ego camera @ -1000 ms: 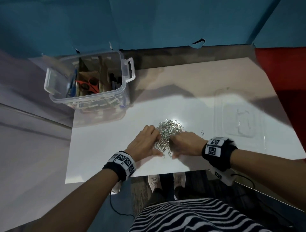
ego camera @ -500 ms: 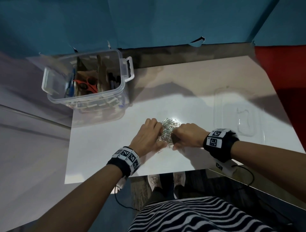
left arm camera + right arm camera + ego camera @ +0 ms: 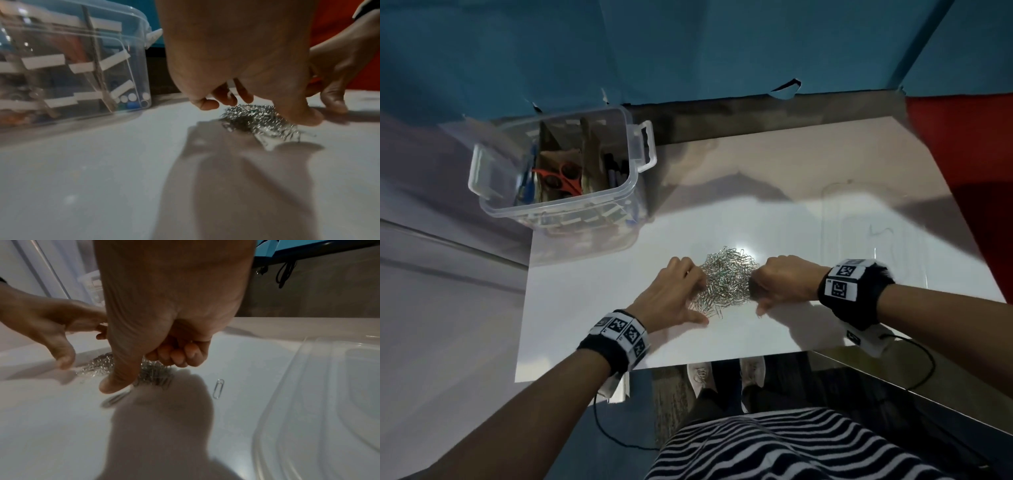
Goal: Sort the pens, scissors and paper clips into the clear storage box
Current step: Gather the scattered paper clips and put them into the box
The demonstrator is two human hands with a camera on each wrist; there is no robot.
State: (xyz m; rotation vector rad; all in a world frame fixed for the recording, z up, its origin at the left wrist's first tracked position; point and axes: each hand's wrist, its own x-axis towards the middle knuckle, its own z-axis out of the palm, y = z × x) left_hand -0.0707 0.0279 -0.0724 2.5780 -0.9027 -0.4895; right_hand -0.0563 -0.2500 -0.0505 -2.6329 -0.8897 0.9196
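— Where are the paper clips (image 3: 727,282) now?

— Heaped in the middle of the white worktop (image 3: 592,294), well apart from the clear storage box (image 3: 558,209) at the far left corner. The red scissors (image 3: 563,176) and the pens (image 3: 616,171) are inside it, in separate sections.

— And the hands?

— One on each side of the heap. The left hand (image 3: 671,294) has its fingers curled down into the near-left edge, thumb out flat on the worktop. The right hand (image 3: 784,282) is bunched, fingers folded under against the heap's right edge, thumb pointing down. Whether either grip actually has clips in it, I cannot tell; the knuckles hide it.

— What might go wrong?

— Clips are slick and loose. I'd guess a two-handed scoop would shed some through the fingers on the way over to the box, scattering them. One stray clip (image 3: 218,388) lies apart on the right hand's side, near the clear lid (image 3: 320,386), easy to miss since the head view doesn't show it. And a careless drop could land clips in the wrong section.
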